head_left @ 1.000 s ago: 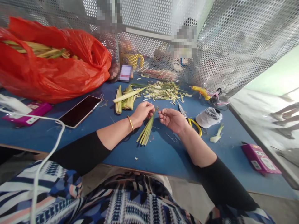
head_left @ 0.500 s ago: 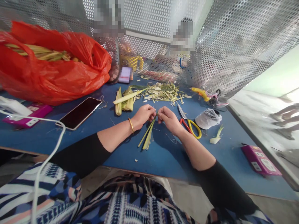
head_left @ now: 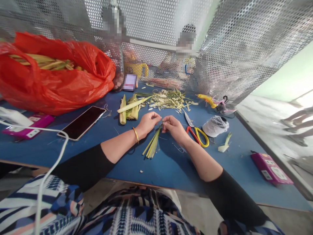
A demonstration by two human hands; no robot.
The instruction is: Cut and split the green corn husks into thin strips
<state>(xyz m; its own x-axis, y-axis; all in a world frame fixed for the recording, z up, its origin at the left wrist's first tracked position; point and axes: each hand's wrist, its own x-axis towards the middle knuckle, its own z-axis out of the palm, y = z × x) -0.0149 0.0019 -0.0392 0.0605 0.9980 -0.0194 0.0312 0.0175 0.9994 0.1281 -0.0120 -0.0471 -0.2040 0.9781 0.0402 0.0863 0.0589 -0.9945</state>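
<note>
A small bundle of green leaf strips fans out toward me over the blue table, its narrow top end meeting the fingers of my right hand. That hand is closed in a pinch around the top. Just to the left, my left hand, with a gold bangle at the wrist, has thumb and forefinger pressed together; what is between them is too fine to make out. Scissors with red and yellow handles lie beside my right wrist. A cone of white thread lies to their right.
Leaf scraps and thick stalk pieces lie beyond my hands. A red plastic bag of leaves, a phone and a white cable are leftward. Purple boxes stand at both sides; a perforated metal screen closes the back.
My left fingertips have drawn up slightly from the top of the bundle. My right hand stays at the bundle, and the strips are spread a little wider. The whole view has shifted slightly.
</note>
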